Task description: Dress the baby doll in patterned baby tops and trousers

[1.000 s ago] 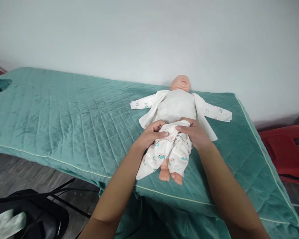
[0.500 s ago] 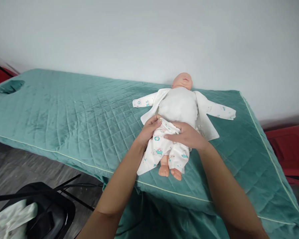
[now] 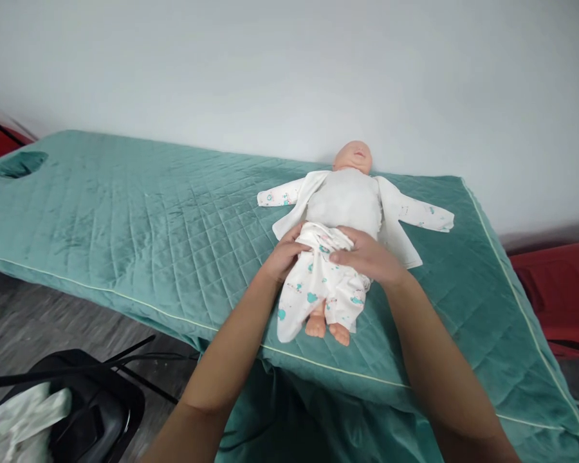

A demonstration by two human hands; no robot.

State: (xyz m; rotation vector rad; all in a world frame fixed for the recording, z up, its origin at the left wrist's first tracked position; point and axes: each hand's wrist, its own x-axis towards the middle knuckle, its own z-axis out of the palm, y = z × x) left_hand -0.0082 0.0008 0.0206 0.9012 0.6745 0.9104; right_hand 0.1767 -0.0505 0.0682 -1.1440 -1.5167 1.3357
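A baby doll (image 3: 345, 199) lies on its back on the green quilted bed cover, its soft white torso bare at the front. Its white printed jacket (image 3: 398, 226) is spread open beneath it, with the sleeves out to both sides. White baby pants (image 3: 324, 280) with green prints cover its hips and legs; both feet show near the hems. My left hand (image 3: 287, 252) grips the waistband at the left side, thumb on top. Closed on the waistband's right side is my right hand (image 3: 367, 255), its thumb over the front. The fingers beneath the cloth are hidden.
The green quilted bed (image 3: 174, 218) runs along a pale wall and has a hole at its far left. A black chair (image 3: 96, 411) with pale cloth (image 3: 29, 418) on it stands at the lower left. A red chair (image 3: 560, 289) is beyond the right edge.
The pants' waistband has been drawn up higher and lies bunched across the doll's lower belly. The loose left pant leg has shifted slightly right. Both hands keep their hold.
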